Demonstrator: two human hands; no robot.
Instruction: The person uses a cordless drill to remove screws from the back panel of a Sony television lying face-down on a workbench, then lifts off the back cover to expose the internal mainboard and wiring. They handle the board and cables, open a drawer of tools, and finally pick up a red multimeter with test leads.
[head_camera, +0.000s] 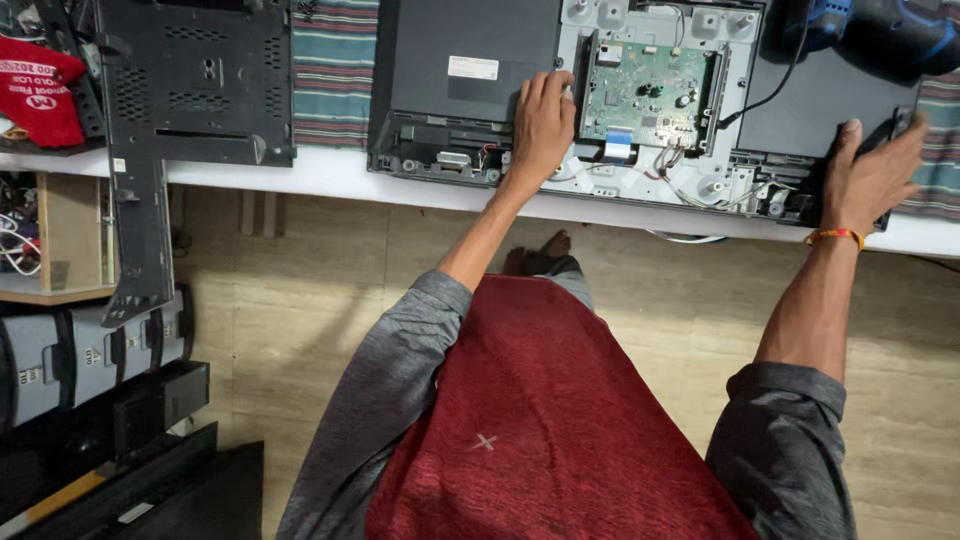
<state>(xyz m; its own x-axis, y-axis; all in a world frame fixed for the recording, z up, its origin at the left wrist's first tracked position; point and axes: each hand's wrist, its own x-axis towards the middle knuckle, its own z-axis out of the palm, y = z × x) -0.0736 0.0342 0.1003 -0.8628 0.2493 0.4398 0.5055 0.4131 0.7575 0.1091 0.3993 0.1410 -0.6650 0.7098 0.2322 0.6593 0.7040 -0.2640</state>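
A flat-panel set (640, 90) lies face down on the desk (300, 172) at upper centre, its back cover already removed and the green circuit board (648, 95) exposed. The left hand (543, 125) rests flat beside the board, fingers together; the right hand (872, 175) grips the set's right edge, fingers clamped. The detached black cover (195, 80) is seen upper left; the board is still mounted.

left hand (543, 125) flat on opened monitor chassis (660, 170) | right hand (872, 175) grasping its right edge | green circuit board (645, 95) between

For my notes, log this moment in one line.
left hand: flat on opened flat-screen chassis | right hand: gripping its right edge | green circuit board: exposed
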